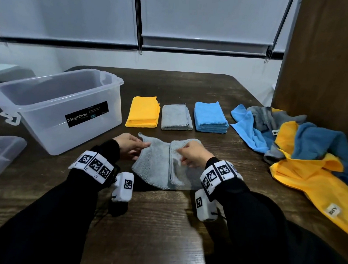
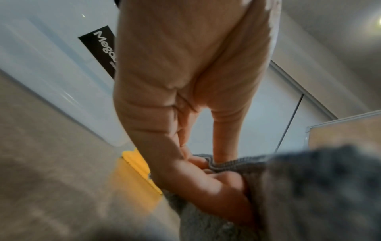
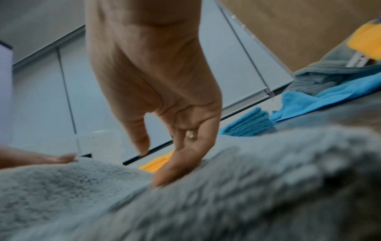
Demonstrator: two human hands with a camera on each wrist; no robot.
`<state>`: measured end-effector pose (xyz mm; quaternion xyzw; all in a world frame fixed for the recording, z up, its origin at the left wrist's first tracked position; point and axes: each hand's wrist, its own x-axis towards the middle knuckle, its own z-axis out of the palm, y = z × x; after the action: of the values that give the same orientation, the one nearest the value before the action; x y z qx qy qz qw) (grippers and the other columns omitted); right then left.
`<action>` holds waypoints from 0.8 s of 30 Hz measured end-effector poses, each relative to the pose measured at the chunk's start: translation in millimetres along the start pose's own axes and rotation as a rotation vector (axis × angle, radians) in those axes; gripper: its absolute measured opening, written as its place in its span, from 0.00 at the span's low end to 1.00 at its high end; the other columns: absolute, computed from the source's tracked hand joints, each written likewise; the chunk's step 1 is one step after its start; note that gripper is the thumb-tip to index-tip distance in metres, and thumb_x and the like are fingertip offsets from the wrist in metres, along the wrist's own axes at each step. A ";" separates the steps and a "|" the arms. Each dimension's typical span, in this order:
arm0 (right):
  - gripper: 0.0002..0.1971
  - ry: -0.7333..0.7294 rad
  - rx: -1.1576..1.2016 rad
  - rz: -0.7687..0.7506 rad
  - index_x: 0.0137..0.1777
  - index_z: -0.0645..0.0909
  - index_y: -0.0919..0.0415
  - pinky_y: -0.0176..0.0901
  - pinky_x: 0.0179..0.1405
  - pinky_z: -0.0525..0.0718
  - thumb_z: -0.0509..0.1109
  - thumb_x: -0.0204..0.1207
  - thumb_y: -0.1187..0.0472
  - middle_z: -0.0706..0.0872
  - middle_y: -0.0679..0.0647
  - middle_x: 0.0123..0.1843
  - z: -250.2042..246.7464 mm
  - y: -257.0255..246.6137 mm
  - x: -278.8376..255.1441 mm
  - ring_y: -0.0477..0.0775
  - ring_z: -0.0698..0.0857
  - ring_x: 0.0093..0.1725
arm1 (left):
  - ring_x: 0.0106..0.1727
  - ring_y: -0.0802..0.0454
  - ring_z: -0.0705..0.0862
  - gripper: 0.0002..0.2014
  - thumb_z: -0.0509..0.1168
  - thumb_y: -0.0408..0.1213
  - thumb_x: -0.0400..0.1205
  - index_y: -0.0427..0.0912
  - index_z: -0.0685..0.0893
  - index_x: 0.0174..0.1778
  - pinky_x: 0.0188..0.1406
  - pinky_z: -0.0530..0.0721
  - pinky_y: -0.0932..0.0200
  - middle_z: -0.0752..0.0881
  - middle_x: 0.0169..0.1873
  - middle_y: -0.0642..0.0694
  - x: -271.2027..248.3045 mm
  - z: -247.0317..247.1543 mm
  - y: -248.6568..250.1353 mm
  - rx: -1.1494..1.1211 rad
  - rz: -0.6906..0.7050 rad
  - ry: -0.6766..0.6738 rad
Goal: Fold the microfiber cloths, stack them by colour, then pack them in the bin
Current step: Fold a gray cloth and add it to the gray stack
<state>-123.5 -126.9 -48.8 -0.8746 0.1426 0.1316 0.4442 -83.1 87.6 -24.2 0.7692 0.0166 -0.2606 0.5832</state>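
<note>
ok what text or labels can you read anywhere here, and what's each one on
"Megabox": black label on the clear bin; the wrist view cuts it to "Mega".
Smaller print and a small badge on that label: too small to read.
"DIY": white tag on the loose yellow cloth.
"DI", partly hidden: white tag in the cloth pile.
Black-and-white square codes on the wrist bands: patterns, no words.
</note>
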 end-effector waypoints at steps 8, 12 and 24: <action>0.05 -0.070 0.391 0.105 0.50 0.77 0.66 0.41 0.36 0.88 0.60 0.85 0.67 0.84 0.58 0.36 -41.3 38.9 -3.6 0.49 0.87 0.34 | 0.10 0.58 0.77 0.13 0.67 0.30 0.80 0.32 0.76 0.31 0.11 0.75 0.70 0.79 0.22 0.41 -9.5 57.3 57.8 0.127 0.083 -0.016; 0.15 -0.077 0.633 0.212 0.50 0.75 0.68 0.43 0.33 0.88 0.48 0.89 0.62 0.84 0.63 0.42 -50.7 50.4 -8.9 0.55 0.86 0.40 | 0.14 0.53 0.82 0.09 0.67 0.29 0.80 0.31 0.76 0.37 0.14 0.82 0.62 0.82 0.18 0.42 -1.1 96.6 69.5 0.129 0.015 -0.098; 0.15 -0.029 0.643 0.309 0.48 0.76 0.69 0.43 0.27 0.88 0.50 0.87 0.63 0.88 0.63 0.34 -72.5 79.7 -17.2 0.55 0.89 0.31 | 0.28 0.50 0.78 0.10 0.65 0.26 0.81 0.34 0.72 0.35 0.14 0.82 0.61 0.73 0.27 0.41 34.0 170.9 36.5 0.327 -0.095 -0.195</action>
<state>-161.1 -228.6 -60.2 -0.6565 0.3009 0.1578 0.6735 -106.9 -88.4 -37.5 0.8231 -0.0464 -0.3603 0.4365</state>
